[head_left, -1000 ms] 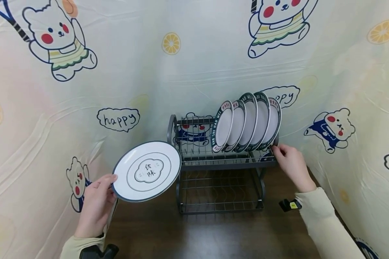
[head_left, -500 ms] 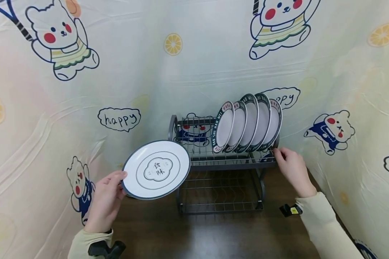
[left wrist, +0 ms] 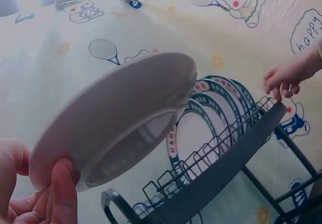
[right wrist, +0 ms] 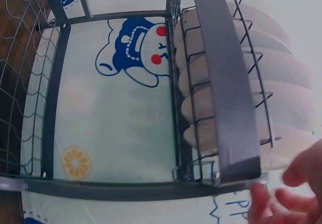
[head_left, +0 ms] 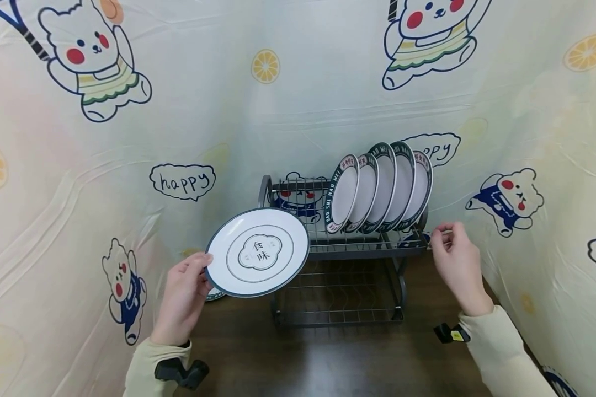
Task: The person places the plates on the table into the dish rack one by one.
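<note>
My left hand (head_left: 184, 298) pinches the left edge of a white plate (head_left: 290, 242) with a dark rim and a printed centre. The plate is tilted in front of the left end of a dark two-tier dish rack (head_left: 362, 255). Its pale underside (left wrist: 115, 118) fills much of the left wrist view. Several green-rimmed plates (head_left: 341, 193) lean upright in a row on the right half of the upper tier. By the rack's right front corner is my right hand (head_left: 457, 264), its fingers loosely bent. In the right wrist view, thumb and fingers (right wrist: 264, 204) are parted, with nothing between them.
The rack's lower wire tier (head_left: 338, 317) sits close to the dark wooden surface (head_left: 328, 364). Part of another green-rimmed plate (head_left: 216, 295) shows beside my left hand. A patterned plate edge (head_left: 558, 380) appears at bottom right. A bear-printed cloth (head_left: 303, 110) hangs behind and around.
My left hand has carried the plate rightward and slightly up, so it overlaps the rack's left end. My right hand has come off the rack's corner, slightly to the right. The racked plates stay put.
</note>
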{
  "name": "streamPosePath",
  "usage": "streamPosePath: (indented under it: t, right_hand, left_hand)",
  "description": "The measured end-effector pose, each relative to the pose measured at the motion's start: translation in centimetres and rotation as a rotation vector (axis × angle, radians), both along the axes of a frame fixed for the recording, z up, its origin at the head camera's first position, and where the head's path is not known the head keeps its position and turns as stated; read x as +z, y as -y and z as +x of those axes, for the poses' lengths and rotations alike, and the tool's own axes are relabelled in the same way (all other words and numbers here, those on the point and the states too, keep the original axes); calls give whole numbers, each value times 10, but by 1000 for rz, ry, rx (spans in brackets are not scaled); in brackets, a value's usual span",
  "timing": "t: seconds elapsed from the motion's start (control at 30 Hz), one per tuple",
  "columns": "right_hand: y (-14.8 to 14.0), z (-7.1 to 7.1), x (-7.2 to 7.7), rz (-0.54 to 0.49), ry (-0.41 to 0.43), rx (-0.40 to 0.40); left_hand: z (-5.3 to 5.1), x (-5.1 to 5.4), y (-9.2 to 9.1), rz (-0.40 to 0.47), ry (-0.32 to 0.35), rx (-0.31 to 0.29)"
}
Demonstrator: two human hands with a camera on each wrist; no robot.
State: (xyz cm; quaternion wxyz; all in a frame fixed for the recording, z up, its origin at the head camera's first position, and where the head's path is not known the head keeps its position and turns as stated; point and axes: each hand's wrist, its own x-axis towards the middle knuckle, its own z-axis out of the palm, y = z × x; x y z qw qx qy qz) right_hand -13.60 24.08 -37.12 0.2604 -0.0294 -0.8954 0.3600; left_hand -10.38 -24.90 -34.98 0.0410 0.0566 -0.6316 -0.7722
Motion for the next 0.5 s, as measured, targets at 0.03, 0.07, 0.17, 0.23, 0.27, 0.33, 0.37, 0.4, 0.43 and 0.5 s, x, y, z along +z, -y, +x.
streamPosePath:
  t: [0.03, 0.07, 0.17, 0.23, 0.27, 0.33, 0.37, 0.4, 0.43, 0.5]
  right_hand:
    - [2, 1, 1, -26, -25, -10]
    - [5, 3, 3, -45, -48, -20]
    - [12, 6, 7, -79, -120, -24]
    - [17, 7, 10, -90, -166, -3]
    - [19, 8, 11, -91, -186, 12]
    - [24, 11, 14, -93, -221, 52]
    - [27, 12, 15, -95, -233, 74]
    - [30, 12, 15, -98, -241, 96]
    - [32, 13, 16, -101, -244, 116]
    - [36, 15, 16, -102, -242, 149]
  left_hand:
    - [0, 0, -2, -2, 1, -1]
    - [-1, 1, -4, -3, 0, -1]
    - [-2, 2, -10, -3, -2, -6]
    - [-3, 3, -14, -1, -11, -11]
    - [-3, 3, -16, 2, -16, -16]
    - [-4, 3, -21, 5, -26, -28]
    - [-5, 4, -23, 6, -31, -36]
    - [-5, 4, -25, 10, -32, -43]
    - [-5, 4, -27, 9, -31, -49]
    - [-6, 4, -32, 20, -26, -61]
